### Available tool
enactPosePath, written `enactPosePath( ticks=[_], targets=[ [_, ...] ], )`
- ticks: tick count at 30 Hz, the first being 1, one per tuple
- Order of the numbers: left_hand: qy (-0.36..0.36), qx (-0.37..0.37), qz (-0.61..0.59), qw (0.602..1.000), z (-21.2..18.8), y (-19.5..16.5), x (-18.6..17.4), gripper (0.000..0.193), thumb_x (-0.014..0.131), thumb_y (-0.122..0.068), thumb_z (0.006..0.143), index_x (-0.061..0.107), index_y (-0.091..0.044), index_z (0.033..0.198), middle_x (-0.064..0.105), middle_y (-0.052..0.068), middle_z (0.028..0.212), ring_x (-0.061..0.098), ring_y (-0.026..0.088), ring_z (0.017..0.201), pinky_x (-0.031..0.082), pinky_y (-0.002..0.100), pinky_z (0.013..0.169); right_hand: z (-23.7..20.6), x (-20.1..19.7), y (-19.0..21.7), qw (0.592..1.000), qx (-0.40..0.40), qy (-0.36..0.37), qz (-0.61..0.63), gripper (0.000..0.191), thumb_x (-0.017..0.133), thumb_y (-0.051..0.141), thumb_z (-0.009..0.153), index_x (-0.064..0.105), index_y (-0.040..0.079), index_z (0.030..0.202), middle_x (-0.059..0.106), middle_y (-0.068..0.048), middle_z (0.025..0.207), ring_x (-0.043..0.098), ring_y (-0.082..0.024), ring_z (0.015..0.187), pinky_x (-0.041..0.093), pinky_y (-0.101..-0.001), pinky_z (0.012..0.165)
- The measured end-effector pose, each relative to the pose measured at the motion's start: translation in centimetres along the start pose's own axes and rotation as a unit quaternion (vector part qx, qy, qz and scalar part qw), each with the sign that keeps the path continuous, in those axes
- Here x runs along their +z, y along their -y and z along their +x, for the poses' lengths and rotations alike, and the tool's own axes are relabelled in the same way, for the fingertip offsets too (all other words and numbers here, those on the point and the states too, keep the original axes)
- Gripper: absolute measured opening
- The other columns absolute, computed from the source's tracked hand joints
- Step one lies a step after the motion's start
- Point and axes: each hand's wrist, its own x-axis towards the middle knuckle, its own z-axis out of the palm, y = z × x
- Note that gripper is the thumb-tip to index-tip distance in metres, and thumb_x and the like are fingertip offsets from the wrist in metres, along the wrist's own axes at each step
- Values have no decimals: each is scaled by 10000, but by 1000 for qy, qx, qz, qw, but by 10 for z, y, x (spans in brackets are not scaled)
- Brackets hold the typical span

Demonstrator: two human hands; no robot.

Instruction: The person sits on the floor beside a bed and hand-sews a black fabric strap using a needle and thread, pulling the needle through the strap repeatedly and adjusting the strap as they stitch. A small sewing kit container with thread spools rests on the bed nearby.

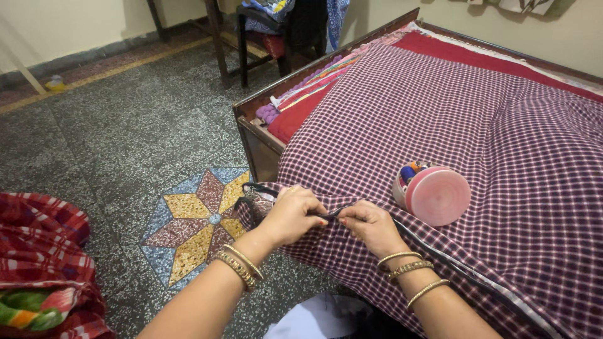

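A dark cloth strip (331, 214) is pinched between both hands at the near edge of a bed, just over the drop to the floor. The left hand (290, 215) is closed over the strip's left part, fingers curled down and thumb tucked; the right hand (370, 226) is closed too, its fingertips (347, 220) nipping the strip just beside the left hand. The strip is carried on rightward as a dark border along the near hem of the checked maroon cloth (452, 125), which is spread over the bed and hangs past its edge. A dark patterned piece (251, 204) is bunched at the strip's left end, over the bed corner.

To the right of the right hand, near but apart from it, a pink-lidded round box (434, 195) is tipped on its side on the cloth, with coloured spools seen at its mouth. The wooden bed frame (251, 125) is bared at the far-left corner. Left of the bed, a wide stretch of speckled floor (125, 138) with a star inlay (198, 220) is seen. A red checked bundle (44, 263) lies at the near left, well apart from the hands.
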Motion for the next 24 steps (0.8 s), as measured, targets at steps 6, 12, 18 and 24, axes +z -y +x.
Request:
enactPosePath(
  ticks=[6, 12, 18, 24],
  targets=[
    [85, -5, 33, 996, 7, 14, -7, 200, 822, -290, 768, 803, -170, 928, 742, 6, 955, 633, 236, 1020, 425, 416, 940, -1, -1, 5, 1000, 9, 21, 18, 120, 687, -15, 867, 788, 18, 922, 618, 13, 853, 568, -70, 637, 508, -224, 564],
    [114, -1, 11, 993, 25, 29, 4, 187, 832, -221, 750, 818, -157, 926, 757, 33, 930, 692, 244, 952, 522, 398, 853, 2, -1, 0, 999, 9, 25, 31, 132, 677, -29, 868, 782, 18, 932, 613, 5, 848, 562, -76, 642, 501, -224, 568],
    [194, -72, -120, 971, 34, 35, 5, 212, 810, -108, 785, 789, -107, 996, 745, 40, 926, 724, 186, 890, 579, 318, 801, 4, -2, -6, 999, -38, 30, 23, 144, 676, -40, 859, 782, 9, 942, 629, 2, 871, 580, -77, 662, 522, -224, 594],
    [268, -89, -177, 943, 46, 42, 5, 236, 767, -50, 827, 772, -44, 1064, 755, 63, 993, 701, 167, 918, 571, 314, 831, 3, -4, -5, 998, -41, 44, 13, 159, 662, -49, 865, 780, 18, 949, 623, -7, 901, 582, -82, 676, 526, -226, 612]
  ],
)
